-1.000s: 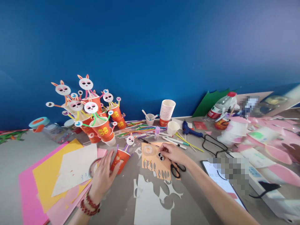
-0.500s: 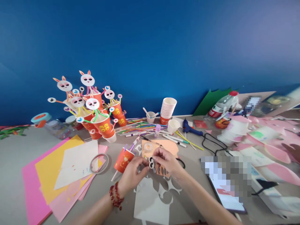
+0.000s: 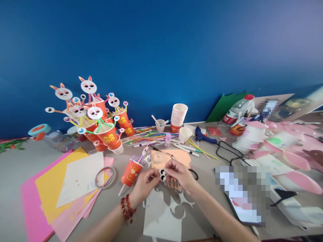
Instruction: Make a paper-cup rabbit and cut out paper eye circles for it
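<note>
My left hand [image 3: 143, 184] and my right hand [image 3: 179, 174] meet over the table, both pinching a small white paper piece with black eye shapes [image 3: 163, 174]. Under them lies an orange paper sheet [image 3: 176, 157] with cut-out marks and a roll of clear tape [image 3: 158, 157] on it. A red paper cup with a rabbit head on straws [image 3: 131, 172] lies on its side just left of my left hand. White paper with cut-out holes [image 3: 164, 218] lies in front of me.
Finished rabbit cups [image 3: 101, 124] stand at the back left by a plastic jar [image 3: 54, 137]. Pink, yellow and white sheets [image 3: 63, 188] and a tape ring [image 3: 104, 177] lie left. Stacked cups [image 3: 178, 117], straws, pens, a blue glue gun [image 3: 202, 136], a bottle [image 3: 237, 111] and pink cut-outs [image 3: 297, 161] fill the back and right.
My left hand came off the red cup and moved right to join my right hand, which lifted the eye piece off the orange sheet. Both now hold it between them.
</note>
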`<state>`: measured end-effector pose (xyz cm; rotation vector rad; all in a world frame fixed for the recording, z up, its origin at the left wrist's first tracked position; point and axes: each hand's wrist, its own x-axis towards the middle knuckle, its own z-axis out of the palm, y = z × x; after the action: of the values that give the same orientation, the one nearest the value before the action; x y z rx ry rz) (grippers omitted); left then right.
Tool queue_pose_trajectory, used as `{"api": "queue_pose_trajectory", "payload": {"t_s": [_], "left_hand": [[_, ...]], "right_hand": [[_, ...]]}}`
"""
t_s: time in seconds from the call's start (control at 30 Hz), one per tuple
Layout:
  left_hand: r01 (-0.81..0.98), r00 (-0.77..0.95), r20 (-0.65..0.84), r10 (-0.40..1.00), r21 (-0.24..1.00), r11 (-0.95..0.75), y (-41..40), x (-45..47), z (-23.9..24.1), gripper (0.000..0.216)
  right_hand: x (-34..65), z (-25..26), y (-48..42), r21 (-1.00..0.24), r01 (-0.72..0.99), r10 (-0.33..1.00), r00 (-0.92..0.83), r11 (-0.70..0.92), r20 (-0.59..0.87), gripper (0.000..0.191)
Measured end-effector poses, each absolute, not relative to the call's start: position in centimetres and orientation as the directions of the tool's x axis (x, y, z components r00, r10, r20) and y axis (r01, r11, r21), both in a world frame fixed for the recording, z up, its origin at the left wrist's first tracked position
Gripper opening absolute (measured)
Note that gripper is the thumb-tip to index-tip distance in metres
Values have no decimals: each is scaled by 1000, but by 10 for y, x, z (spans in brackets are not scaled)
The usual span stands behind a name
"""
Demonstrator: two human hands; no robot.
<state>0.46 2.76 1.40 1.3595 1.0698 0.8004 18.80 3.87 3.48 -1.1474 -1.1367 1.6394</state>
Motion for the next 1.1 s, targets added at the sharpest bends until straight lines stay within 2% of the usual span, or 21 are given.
{"api": "queue_pose_trajectory", "payload": {"t_s": [0.17, 0.3, 0.37, 0.47, 0.57, 0.67, 0.93, 1.1], "left_hand": [[82, 374, -186, 909, 982, 167, 28, 8, 9, 22], [120, 358, -187, 915, 981, 153, 27, 5, 15, 18], [248, 332, -118, 936, 968, 34, 29, 3, 25, 13], [482, 369, 48, 928, 844, -235, 38, 5, 48, 12], [565, 445, 168, 880, 709, -422, 56, 13, 65, 14], [632, 481, 179, 858, 608, -481, 80, 23, 70, 13], [697, 488, 145, 861, 529, -484, 113, 31, 62, 11], [730, 487, 111, 866, 493, -473, 115, 32, 62, 11]], "right_hand": [[191, 31, 38, -976, -146, 983, -116, -161, -145, 27], [211, 32, 47, -993, -59, 994, -45, -98, -96, 25], [229, 31, 54, -997, 46, 998, 9, -61, -61, 26], [259, 28, 65, -966, 259, 996, 87, -12, 11, 24], [284, 24, 71, -904, 427, 986, 143, 21, 90, 24], [301, 19, 73, -841, 541, 975, 175, 20, 135, 27], [327, 5, 92, -812, 583, 966, 219, -18, 136, 20], [324, 7, 101, -831, 556, 982, 154, 5, 109, 17]]}}
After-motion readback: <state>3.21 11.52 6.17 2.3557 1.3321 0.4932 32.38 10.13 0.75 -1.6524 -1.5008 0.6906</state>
